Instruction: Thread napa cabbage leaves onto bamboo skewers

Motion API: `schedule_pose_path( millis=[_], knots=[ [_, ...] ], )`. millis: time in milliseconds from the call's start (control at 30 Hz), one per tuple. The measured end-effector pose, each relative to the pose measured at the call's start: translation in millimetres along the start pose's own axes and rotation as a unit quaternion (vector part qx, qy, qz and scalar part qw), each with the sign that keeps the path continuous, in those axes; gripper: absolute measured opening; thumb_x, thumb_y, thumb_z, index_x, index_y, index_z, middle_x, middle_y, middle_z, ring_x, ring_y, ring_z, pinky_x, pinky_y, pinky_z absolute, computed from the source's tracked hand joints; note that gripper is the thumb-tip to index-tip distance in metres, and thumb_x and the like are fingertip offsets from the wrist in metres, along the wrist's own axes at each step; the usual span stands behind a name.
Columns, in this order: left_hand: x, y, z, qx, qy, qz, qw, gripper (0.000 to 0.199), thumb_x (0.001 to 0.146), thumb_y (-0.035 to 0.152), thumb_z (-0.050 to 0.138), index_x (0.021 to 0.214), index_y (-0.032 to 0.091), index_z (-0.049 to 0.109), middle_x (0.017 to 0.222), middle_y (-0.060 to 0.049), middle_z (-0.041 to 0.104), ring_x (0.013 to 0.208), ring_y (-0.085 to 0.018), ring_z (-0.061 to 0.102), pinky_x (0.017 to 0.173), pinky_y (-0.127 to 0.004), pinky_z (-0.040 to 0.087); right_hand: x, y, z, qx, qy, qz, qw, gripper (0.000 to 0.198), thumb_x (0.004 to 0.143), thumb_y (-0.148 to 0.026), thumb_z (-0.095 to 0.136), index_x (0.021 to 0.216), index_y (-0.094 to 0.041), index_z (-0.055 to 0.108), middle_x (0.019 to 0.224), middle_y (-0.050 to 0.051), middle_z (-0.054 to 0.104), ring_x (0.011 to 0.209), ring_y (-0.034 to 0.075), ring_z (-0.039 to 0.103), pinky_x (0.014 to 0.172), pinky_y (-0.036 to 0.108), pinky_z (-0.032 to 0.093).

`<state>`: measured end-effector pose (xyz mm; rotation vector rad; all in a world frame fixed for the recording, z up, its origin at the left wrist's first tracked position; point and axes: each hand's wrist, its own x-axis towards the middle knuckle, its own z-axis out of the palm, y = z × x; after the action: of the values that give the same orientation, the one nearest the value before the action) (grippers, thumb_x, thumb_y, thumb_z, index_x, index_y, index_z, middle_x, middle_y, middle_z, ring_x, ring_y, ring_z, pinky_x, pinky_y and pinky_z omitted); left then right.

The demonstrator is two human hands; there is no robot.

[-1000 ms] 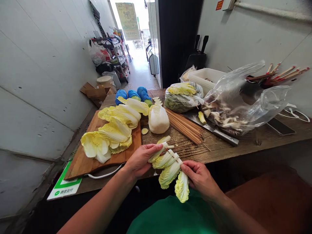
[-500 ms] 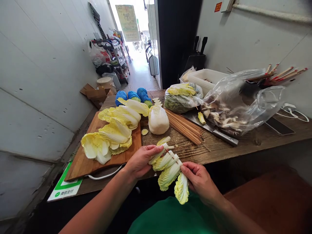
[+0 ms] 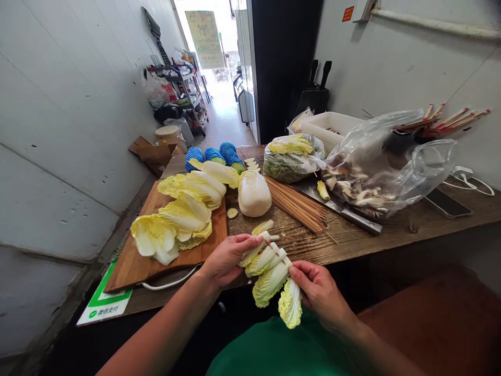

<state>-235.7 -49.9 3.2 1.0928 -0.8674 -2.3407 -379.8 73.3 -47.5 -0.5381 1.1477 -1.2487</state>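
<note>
Several small napa cabbage leaves (image 3: 271,282) hang in a row from a thin wooden skewer, their white stem ends threaded on it and their yellow tips down. My left hand (image 3: 231,260) is closed on the row's far-left end, thumb on top of a stem. At the other end my right hand (image 3: 320,288) pinches the last leaf's stem between thumb and fingers. Just beyond lies a loose small leaf (image 3: 263,226) on the wooden table, with a trimmed cabbage head (image 3: 254,194) behind it. A bundle of bare skewers (image 3: 299,206) lies to the right.
Larger cabbage leaves (image 3: 188,211) cover part of a cutting board (image 3: 129,266) on the left. Blue-netted vegetables (image 3: 214,154) stand at the back. On the right are a knife (image 3: 360,221), a plastic bag of mushrooms (image 3: 364,193), a bag of greens (image 3: 291,162) and a phone (image 3: 448,203).
The skewered leaves and my right hand have shifted very slightly left. Both hands keep the same grip.
</note>
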Motion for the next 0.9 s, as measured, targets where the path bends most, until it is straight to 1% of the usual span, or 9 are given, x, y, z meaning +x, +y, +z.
schedule_pose_path(
  millis=[167, 367, 433, 533, 600, 667, 767, 833, 900],
  knots=[
    [0.9, 0.9, -2.0, 0.023, -0.015, 0.003, 1.0, 0.013, 0.069, 0.017, 0.072, 0.076, 0.007, 0.069, 0.075, -0.01, 0.07, 0.064, -0.016, 0.063, 0.065, -0.025, 0.049, 0.4, -1.8, 0.7, 0.003, 0.002, -0.003, 1.0, 0.039, 0.07, -0.051, 0.068, 0.077, -0.013, 0.064, 0.056, -0.003, 0.052, 0.045, 0.004, 0.036, 0.041, 0.018, 0.025],
    [0.8, -1.4, 3.0, 0.047, -0.009, 0.069, 0.996, 0.022, 0.069, 0.026, 0.073, 0.084, 0.009, 0.07, 0.077, -0.01, 0.07, 0.067, -0.015, 0.063, 0.064, -0.024, 0.048, -0.9, -4.8, -0.8, -0.01, -0.009, -0.006, 1.0, 0.038, 0.073, -0.05, 0.065, 0.082, -0.014, 0.064, 0.056, -0.004, 0.05, 0.043, 0.003, 0.033, 0.04, 0.018, 0.022],
    [1.1, -2.8, 3.8, 0.039, -0.007, 0.069, 0.997, 0.022, 0.068, 0.025, 0.074, 0.083, 0.009, 0.07, 0.076, -0.009, 0.07, 0.065, -0.015, 0.063, 0.064, -0.024, 0.048, -1.5, -4.1, -3.0, -0.021, -0.015, -0.009, 1.0, 0.038, 0.075, -0.051, 0.063, 0.084, -0.014, 0.064, 0.056, -0.004, 0.048, 0.042, 0.003, 0.031, 0.039, 0.018, 0.021],
    [1.4, -4.1, 3.2, 0.021, -0.013, 0.045, 0.999, 0.024, 0.067, 0.025, 0.074, 0.083, 0.009, 0.07, 0.079, -0.01, 0.07, 0.068, -0.017, 0.063, 0.068, -0.027, 0.049, -1.7, -5.4, -8.6, -0.088, -0.051, -0.038, 0.994, 0.039, 0.082, -0.05, 0.055, 0.093, -0.014, 0.064, 0.057, -0.003, 0.05, 0.044, 0.006, 0.038, 0.041, 0.019, 0.029],
    [0.2, -5.0, 3.7, 0.022, -0.008, 0.043, 0.999, 0.024, 0.067, 0.026, 0.075, 0.083, 0.008, 0.07, 0.08, -0.011, 0.07, 0.069, -0.017, 0.064, 0.068, -0.027, 0.049, -1.5, -10.2, -12.0, -0.191, -0.08, -0.091, 0.974, 0.039, 0.087, -0.047, 0.048, 0.104, -0.016, 0.062, 0.065, 0.0, 0.056, 0.053, 0.01, 0.048, 0.049, 0.021, 0.04],
    [-3.2, -6.1, 6.4, 0.039, 0.004, 0.062, 0.997, 0.024, 0.067, 0.028, 0.074, 0.081, 0.009, 0.07, 0.078, -0.01, 0.07, 0.067, -0.017, 0.063, 0.065, -0.027, 0.049, -1.4, -18.7, -12.5, -0.302, -0.073, -0.173, 0.935, 0.038, 0.088, -0.043, 0.048, 0.116, -0.019, 0.057, 0.087, 0.005, 0.062, 0.075, 0.015, 0.058, 0.068, 0.027, 0.049],
    [-13.1, -8.1, 14.3, 0.111, 0.031, 0.133, 0.984, 0.024, 0.071, 0.032, 0.071, 0.083, 0.012, 0.071, 0.076, -0.008, 0.07, 0.064, -0.014, 0.061, 0.061, -0.024, 0.048, -1.3, -36.0, -4.7, -0.387, -0.004, -0.305, 0.87, 0.04, 0.087, -0.038, 0.051, 0.122, -0.021, 0.051, 0.121, 0.01, 0.053, 0.11, 0.022, 0.05, 0.094, 0.036, 0.042],
    [-21.3, -9.3, 19.2, 0.178, 0.053, 0.197, 0.963, 0.023, 0.073, 0.033, 0.07, 0.086, 0.014, 0.071, 0.08, -0.007, 0.071, 0.069, -0.014, 0.061, 0.063, -0.023, 0.047, -0.9, -48.7, 4.4, -0.393, 0.02, -0.348, 0.851, 0.039, 0.087, -0.036, 0.051, 0.122, -0.019, 0.05, 0.122, 0.01, 0.053, 0.109, 0.021, 0.051, 0.092, 0.035, 0.043],
    [-28.8, -10.6, 21.9, 0.216, 0.078, 0.25, 0.941, 0.022, 0.073, 0.032, 0.069, 0.088, 0.016, 0.072, 0.085, -0.006, 0.071, 0.076, -0.016, 0.061, 0.068, -0.023, 0.048, -0.3, -60.1, 13.1, -0.385, -0.007, -0.342, 0.857, 0.031, 0.088, -0.034, 0.05, 0.114, -0.018, 0.056, 0.106, 0.008, 0.062, 0.091, 0.017, 0.058, 0.08, 0.028, 0.047]
  ],
)
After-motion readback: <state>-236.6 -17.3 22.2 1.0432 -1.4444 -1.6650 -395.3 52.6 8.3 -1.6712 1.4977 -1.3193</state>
